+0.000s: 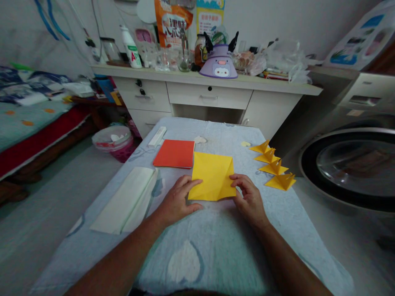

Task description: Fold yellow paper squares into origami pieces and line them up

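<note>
A yellow square sheet of origami paper (212,176) lies before me, with a crease near its right side and its lower right edge slightly raised. My left hand (182,195) rests at its left edge, index finger flat on the paper and thumb apart on the cloth. At the right edge, my right hand (248,197) pinches the paper between thumb and fingers. Just beyond, to the left, sits a stack of red-orange square paper (174,153). Several folded yellow paper birds (280,181) stand in a row along the table's right side.
The table wears a pale blue cloth (191,250). A folded whitish paper or cloth (125,201) lies at left, a small white box (157,137) behind it. Beyond are a white cabinet (210,96) with jars and bags, a pink bin (121,152) and a washing machine (339,107).
</note>
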Demonstrator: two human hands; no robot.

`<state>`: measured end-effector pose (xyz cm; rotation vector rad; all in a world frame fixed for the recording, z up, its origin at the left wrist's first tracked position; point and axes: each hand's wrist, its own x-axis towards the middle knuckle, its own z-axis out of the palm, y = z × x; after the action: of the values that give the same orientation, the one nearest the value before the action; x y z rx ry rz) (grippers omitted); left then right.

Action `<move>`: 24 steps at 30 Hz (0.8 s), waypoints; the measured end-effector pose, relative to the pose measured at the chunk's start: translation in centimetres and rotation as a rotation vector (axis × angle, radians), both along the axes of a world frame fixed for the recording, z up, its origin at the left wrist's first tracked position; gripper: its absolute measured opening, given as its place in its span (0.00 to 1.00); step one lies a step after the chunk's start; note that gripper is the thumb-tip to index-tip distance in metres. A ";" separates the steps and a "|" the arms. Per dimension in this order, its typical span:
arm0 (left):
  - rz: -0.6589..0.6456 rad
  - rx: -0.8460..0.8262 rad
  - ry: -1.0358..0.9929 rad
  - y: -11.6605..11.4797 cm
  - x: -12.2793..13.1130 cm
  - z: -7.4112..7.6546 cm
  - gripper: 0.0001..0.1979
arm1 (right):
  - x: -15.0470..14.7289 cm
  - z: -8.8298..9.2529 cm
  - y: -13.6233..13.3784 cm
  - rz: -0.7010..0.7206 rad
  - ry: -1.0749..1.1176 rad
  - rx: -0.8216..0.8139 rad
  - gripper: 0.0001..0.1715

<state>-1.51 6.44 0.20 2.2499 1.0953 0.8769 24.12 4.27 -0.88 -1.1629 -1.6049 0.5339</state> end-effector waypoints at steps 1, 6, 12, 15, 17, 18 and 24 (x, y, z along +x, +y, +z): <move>0.015 0.050 0.030 -0.1 0.1 -0.1 0.25 | 0.1 -0.1 0.1 0.008 0.007 -0.020 0.14; 0.004 0.192 0.130 -0.4 0.3 -0.7 0.15 | 0.1 0.0 0.4 0.051 -0.091 -0.095 0.15; -0.020 0.084 0.153 -0.9 0.7 -0.9 0.26 | 0.1 0.2 0.3 0.125 -0.225 -0.103 0.26; -0.014 -0.029 0.131 -1.0 0.9 -0.7 0.30 | 0.1 0.1 0.2 0.150 -0.319 -0.083 0.28; -0.005 -0.085 0.108 -1.0 0.9 -0.5 0.31 | 0.1 -0.1 0.2 0.109 -0.383 -0.072 0.22; -0.003 -0.097 0.096 -0.9 0.9 -0.4 0.32 | 0.1 -0.3 0.3 0.080 -0.416 -0.067 0.18; 0.006 -0.011 0.079 -0.5 0.5 -0.6 0.29 | 0.5 -1.3 0.5 -0.040 -0.528 -0.047 0.13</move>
<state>-0.97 5.99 -0.36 2.2908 1.1395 0.7880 24.60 4.80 -2.14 -1.4488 -2.0137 0.2461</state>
